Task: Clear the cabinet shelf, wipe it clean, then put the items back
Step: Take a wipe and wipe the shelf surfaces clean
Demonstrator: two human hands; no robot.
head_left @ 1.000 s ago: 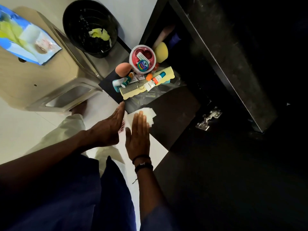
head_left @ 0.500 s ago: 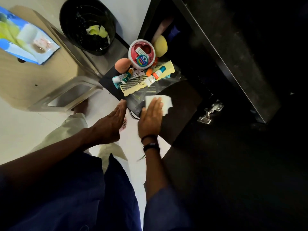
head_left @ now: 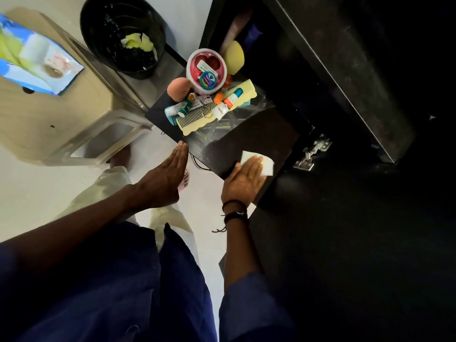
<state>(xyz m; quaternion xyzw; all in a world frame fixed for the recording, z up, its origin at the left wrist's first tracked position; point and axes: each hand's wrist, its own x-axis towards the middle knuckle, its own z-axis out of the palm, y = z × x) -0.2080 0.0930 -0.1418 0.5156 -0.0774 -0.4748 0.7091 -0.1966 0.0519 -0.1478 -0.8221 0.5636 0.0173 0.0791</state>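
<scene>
We see the right hand [head_left: 243, 180] laid flat on a white wipe [head_left: 265, 162], its fingers [head_left: 253, 166] straight and close together, pressing the wipe onto the near end of the black shelf [head_left: 251, 134]. The wipe shows past the fingertips, close to the shelf's right edge. The left hand [head_left: 161, 180] holds nothing; its fingers [head_left: 179, 154] are straight and together, with the tips at the shelf's near left edge.

The shelf's things are bunched at its far end, apart from the wipe. We see a round red tub [head_left: 206, 70] with a yellow sponge [head_left: 235, 56] just behind it and a peach sponge [head_left: 178, 87] to its left. In front lie a comb [head_left: 195, 117] on a pale yellow card, several small tubes [head_left: 232, 98] and crumpled clear plastic [head_left: 229, 124].

A metal hinge [head_left: 312, 154] sits to the right of the shelf. On the floor to the left stands a black bin [head_left: 98, 33] with yellow-green paper inside, and a blue packet [head_left: 34, 60] rests on a beige stool [head_left: 49, 114].
</scene>
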